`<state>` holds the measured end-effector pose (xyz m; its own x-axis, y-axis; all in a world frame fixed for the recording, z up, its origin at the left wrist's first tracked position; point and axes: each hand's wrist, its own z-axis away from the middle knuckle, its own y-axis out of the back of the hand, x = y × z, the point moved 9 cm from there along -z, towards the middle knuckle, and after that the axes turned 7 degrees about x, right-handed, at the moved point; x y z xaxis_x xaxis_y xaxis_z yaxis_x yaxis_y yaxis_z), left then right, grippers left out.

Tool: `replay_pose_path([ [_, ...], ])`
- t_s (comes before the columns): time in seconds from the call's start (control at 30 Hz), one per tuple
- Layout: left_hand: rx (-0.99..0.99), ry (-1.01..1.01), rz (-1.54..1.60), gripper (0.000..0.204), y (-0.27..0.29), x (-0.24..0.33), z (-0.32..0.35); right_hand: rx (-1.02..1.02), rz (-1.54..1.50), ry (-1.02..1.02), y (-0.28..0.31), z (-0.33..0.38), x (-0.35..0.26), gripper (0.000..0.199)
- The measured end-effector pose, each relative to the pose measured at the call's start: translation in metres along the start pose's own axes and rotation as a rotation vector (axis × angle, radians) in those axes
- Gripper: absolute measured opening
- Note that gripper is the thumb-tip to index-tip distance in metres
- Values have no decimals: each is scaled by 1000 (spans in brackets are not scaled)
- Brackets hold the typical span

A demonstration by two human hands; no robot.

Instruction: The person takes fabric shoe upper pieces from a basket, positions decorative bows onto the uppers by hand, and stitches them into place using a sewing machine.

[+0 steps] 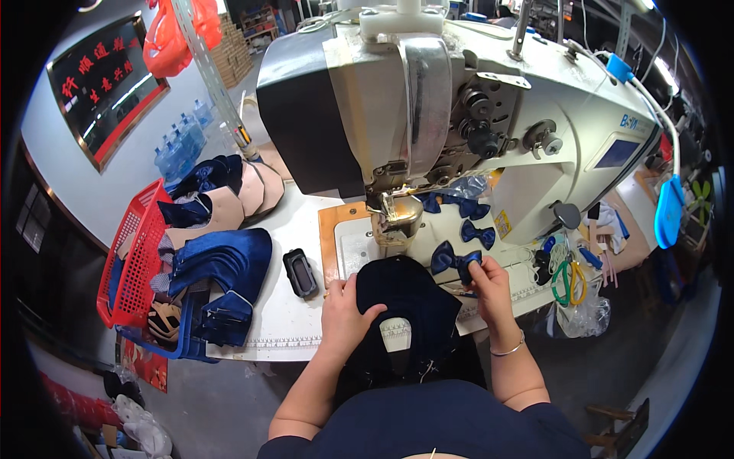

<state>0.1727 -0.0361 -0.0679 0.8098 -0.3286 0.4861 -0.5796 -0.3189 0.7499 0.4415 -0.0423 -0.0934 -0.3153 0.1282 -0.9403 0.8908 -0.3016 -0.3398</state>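
Observation:
A dark navy U-shaped fabric piece (pixel 397 287), much like a shoe upper, lies in front of the sewing machine's needle area (pixel 397 210). My left hand (pixel 345 315) grips its left side, thumb on top and the other fingers along the edge. My right hand (pixel 489 287) pinches a shiny navy bow (pixel 451 262) by its right end, just beyond the fabric's right edge. Behind that bow, more navy bows (pixel 477 234) lie on the machine bed. A small black oblong case (pixel 300 273) rests on the table left of my left hand.
At the left stands a red perforated basket (pixel 136 260) beside stacked blue satin pieces (pixel 222 264) and beige pieces (pixel 245 195). The machine's head (pixel 321 115) overhangs the work. Right of it are green and yellow rings (pixel 569 283) and a hanging blue tag (pixel 668 213).

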Motion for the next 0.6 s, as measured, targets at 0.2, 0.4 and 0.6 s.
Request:
replay_pose_path([
  [0.2,-3,0,267,58,-2,4,-1,-172,62,-30,-16,2,0,9],
  [0.4,-706,655,1324,36,-35,4,-1,-620,191,116,-87,20,-37,5],
  [0.6,-923,782,1464,32,-32,9,-8,-305,12,-169,-67,23,3,9],
])
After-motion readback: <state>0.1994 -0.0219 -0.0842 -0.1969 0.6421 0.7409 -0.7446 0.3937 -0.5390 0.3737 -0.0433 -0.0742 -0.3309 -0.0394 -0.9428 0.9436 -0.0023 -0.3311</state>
